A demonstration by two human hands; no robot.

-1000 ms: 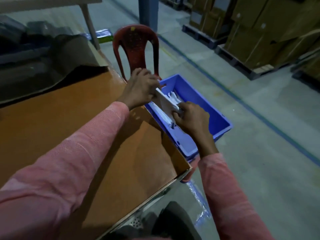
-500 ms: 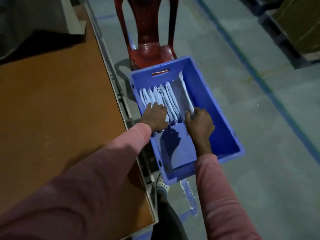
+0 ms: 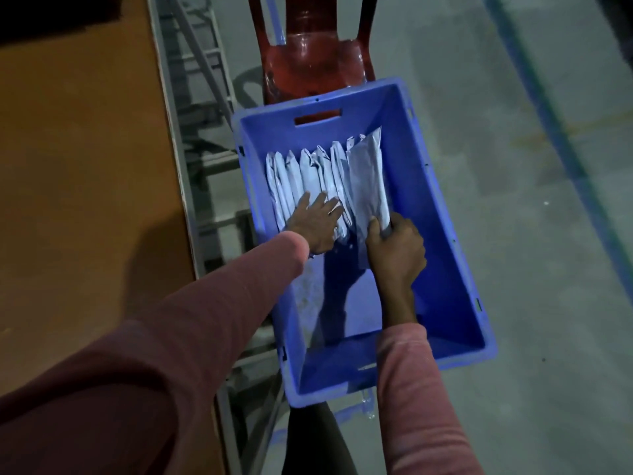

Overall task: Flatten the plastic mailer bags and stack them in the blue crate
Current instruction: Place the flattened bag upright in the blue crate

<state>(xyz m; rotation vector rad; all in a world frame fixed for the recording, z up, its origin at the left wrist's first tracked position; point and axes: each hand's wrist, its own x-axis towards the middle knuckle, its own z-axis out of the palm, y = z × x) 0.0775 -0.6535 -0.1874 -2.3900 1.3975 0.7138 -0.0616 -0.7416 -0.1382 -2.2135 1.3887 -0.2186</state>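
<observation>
Two hands at the row of mailers in the blue crate

Both pink sleeves, the left sleeve (image 3: 205,320) and the right sleeve (image 3: 418,389), reach from the near edge of the view down into the blue crate (image 3: 431,214). The crate stands just beside the right edge of the brown table (image 3: 85,166), with its long side running away from the person.

The left hand (image 3: 317,224) lies palm down with its fingers straight and spread. They press on the near ends of the white mailer bags (image 3: 308,173). The right hand (image 3: 397,250) is just beside it, toward the middle of the crate. Its fingers and thumb curl round the near end of the grey mailer (image 3: 366,180) and grip it.

The white mailer bags stand on edge, side by side, in a row that begins near the crate's left wall. They fill the far left part of the crate and stop short of its far wall. The grey mailer is the last on the right of that row. It leans against its neighbour, and its far tip points toward the crate's far right corner.

A slot handle is cut through the far wall of the crate. Behind that wall is the seat of a red chair (image 3: 311,66); whether the crate rests on it cannot be told. Grey concrete floor (image 3: 513,234) lies to the right, crossed by a dark painted line.
</observation>
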